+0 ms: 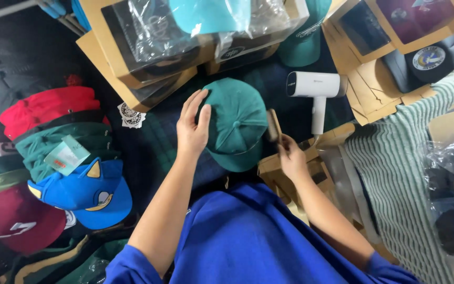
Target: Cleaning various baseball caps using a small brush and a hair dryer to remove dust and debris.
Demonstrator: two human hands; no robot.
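Observation:
A teal green cap (pixel 237 123) lies on a dark plaid cloth (pixel 148 150) in front of me. My left hand (pixel 193 126) rests flat on the cap's left side, fingers spread. My right hand (pixel 291 158) is closed around a small wooden brush (pixel 274 126), held upright against the cap's right edge. My blue sleeves fill the bottom of the view.
A white handheld steamer (pixel 315 89) lies right of the cap. Brown boxes with clear bags (pixel 148 37) sit at the back. A pile of red, green and blue caps (pixel 80 189) is at the left, with a green striped cloth (pixel 395 168) at the right.

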